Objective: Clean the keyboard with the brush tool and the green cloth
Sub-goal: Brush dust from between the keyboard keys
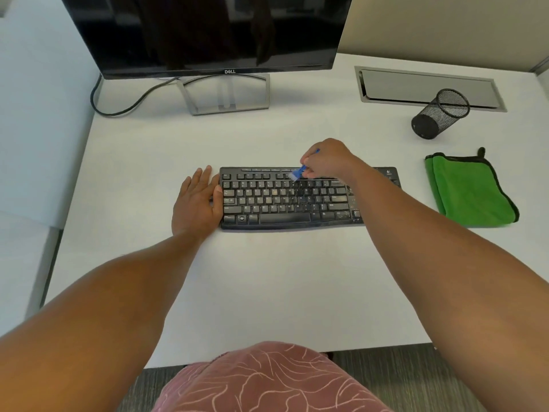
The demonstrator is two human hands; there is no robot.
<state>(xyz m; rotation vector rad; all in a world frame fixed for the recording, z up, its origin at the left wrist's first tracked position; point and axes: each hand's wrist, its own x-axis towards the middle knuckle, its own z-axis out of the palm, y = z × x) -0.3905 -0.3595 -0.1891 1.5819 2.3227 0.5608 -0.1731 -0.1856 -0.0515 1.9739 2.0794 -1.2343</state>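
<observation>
A dusty black keyboard [282,200] lies in the middle of the white desk [267,278]. My right hand [326,159] grips a small blue brush [299,172], whose pale bristles touch the keyboard's top rows right of centre. My left hand [197,200] lies flat with straight fingers against the keyboard's left edge, thumb on its corner keys. A folded green cloth [469,191] with black trim lies on the desk to the right of the keyboard, apart from both hands. My right forearm hides part of the keyboard's right end.
A dark Dell monitor [208,34] on a metal stand [225,96] sits behind the keyboard, its cable looping at the left. A black mesh pen cup [439,114] stands at the back right beside a metal cable hatch [427,87]. The desk's front edge is near my lap.
</observation>
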